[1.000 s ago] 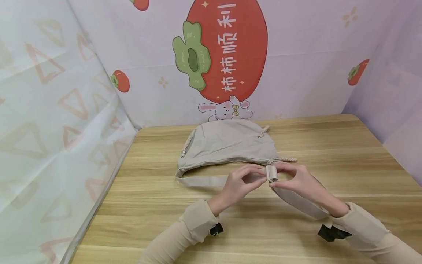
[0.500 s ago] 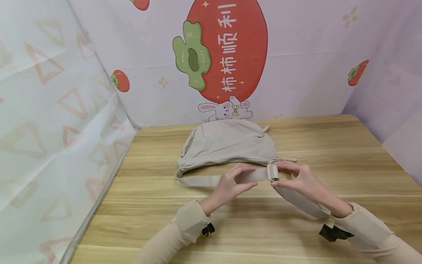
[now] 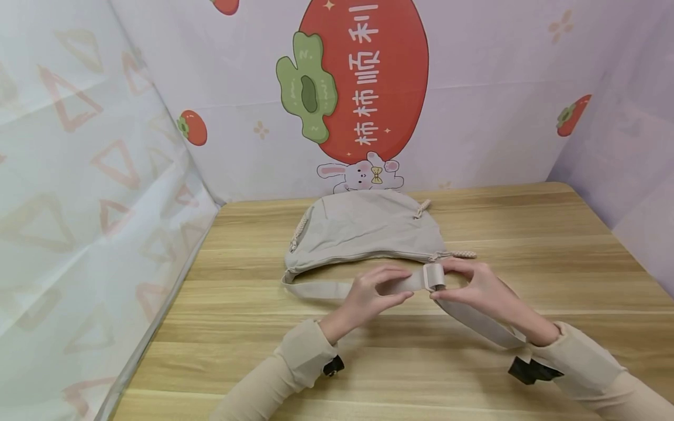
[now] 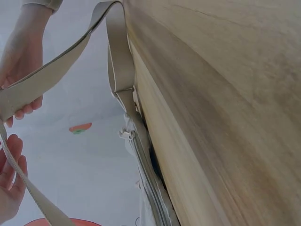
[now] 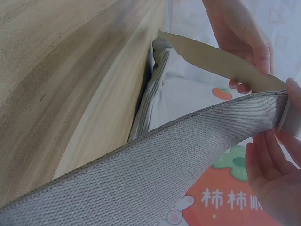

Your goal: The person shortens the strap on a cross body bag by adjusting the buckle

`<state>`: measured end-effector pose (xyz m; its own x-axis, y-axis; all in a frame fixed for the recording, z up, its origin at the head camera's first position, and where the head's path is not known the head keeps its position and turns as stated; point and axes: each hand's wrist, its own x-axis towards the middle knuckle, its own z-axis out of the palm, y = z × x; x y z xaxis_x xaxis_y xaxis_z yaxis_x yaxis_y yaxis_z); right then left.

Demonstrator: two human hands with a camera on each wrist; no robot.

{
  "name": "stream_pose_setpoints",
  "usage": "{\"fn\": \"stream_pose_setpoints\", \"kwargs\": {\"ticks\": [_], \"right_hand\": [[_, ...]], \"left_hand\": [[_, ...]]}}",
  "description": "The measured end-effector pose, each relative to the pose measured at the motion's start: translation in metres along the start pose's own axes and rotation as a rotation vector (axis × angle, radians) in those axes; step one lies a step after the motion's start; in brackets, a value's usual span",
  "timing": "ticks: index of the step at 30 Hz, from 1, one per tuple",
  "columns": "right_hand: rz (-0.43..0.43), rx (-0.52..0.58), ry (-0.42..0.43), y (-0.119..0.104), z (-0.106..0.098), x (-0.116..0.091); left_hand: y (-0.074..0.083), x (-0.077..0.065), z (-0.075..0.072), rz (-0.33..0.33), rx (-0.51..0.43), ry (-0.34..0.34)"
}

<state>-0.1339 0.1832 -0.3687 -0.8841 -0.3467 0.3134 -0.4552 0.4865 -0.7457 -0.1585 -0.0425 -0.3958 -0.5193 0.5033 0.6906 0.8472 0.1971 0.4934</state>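
A beige fabric bag (image 3: 368, 225) lies on the table, its curved zipper facing the person and its shoulder strap (image 3: 318, 289) looped toward the front. The left hand (image 3: 363, 298) holds the strap between thumb and fingers, a short way left of the slider buckle (image 3: 427, 277). At the buckle, the right hand (image 3: 481, 292) pinches the folded strap loop with thumb and fingertips. In the right wrist view, the webbing (image 5: 141, 160) runs up to the buckle, raised off the table. The left wrist view catches the fingers (image 4: 14, 179) of the left hand beside the strap.
The wooden table (image 3: 253, 362) has a patterned cloth backdrop (image 3: 474, 128) behind it and cloth at both sides. Braided zipper cords (image 3: 460, 254) stick out from the bag's ends. The strap's right part (image 3: 481, 324) droops toward the right sleeve.
The left hand has slid left along the strap, away from the buckle, baring a stretch of webbing. The right hand stays at the buckle with small shifts. The bag has not moved.
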Motion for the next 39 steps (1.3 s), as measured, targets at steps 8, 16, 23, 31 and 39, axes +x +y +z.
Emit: {"fn": "stream_pose_setpoints", "kwargs": {"ticks": [8, 16, 23, 31, 39], "right_hand": [[-0.045, 0.023, -0.038, 0.002, 0.007, 0.001], [-0.047, 0.072, -0.020, 0.001, 0.009, 0.001], [-0.088, 0.136, 0.025, 0.002, 0.010, 0.002], [-0.121, 0.193, 0.025, 0.002, 0.011, 0.003], [-0.135, 0.188, -0.011, 0.000, 0.015, 0.009]], "left_hand": [[0.006, 0.005, 0.005, 0.006, 0.013, -0.010], [0.005, 0.003, 0.006, -0.030, 0.009, -0.014], [0.003, 0.000, 0.003, -0.072, 0.012, -0.023], [0.003, -0.001, -0.001, -0.024, -0.033, -0.006], [0.027, 0.009, -0.007, -0.098, -0.044, 0.003]]}}
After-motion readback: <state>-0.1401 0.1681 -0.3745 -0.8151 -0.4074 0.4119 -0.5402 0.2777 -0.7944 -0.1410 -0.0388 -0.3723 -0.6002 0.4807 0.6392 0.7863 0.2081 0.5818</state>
